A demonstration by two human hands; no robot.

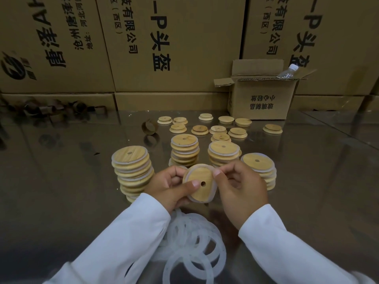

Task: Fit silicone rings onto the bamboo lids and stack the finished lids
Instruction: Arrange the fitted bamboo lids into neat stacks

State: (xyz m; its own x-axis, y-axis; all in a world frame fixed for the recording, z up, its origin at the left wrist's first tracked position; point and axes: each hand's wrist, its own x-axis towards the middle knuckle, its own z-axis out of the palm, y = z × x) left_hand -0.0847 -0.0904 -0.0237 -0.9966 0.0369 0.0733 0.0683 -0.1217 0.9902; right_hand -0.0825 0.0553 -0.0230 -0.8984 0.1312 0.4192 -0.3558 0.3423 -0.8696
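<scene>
Lid (200,182) between left hand (170,187) and right hand (239,187)

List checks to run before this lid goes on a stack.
1. Lid held: ok, left hand grips it, thumb on its face.
2. Ring gripped: ok, right hand pinches it at the lid's right edge.
3. Ring seated all round: not ok, it seems to stand off the lower right rim.
4. Landing spot: ok, right stack is upright, top free.
5. Ring pile in reach: ok, lies between the sleeves.
6. Bare lids left: ok, loose at the back.
</scene>
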